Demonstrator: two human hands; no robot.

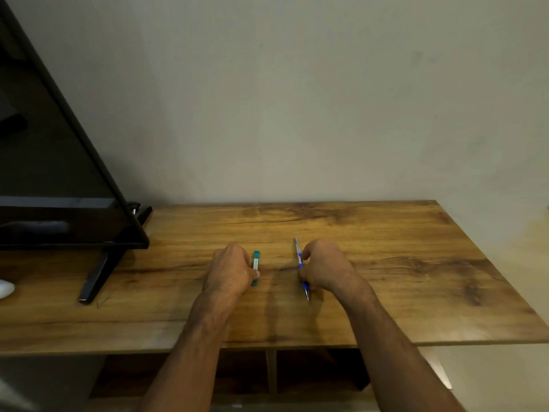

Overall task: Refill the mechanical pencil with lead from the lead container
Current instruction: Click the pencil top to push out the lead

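Head view: on the wood counter, the left hand pinches the teal lead container. The right hand pinches the blue mechanical pencil, tip toward the person.

Teal lead container with a white label and a silver mechanical pencil banded in blue, over a honey-brown desk streaked with dark wood grain. Glossy black monitor; plain greyish-beige wall; one white object.
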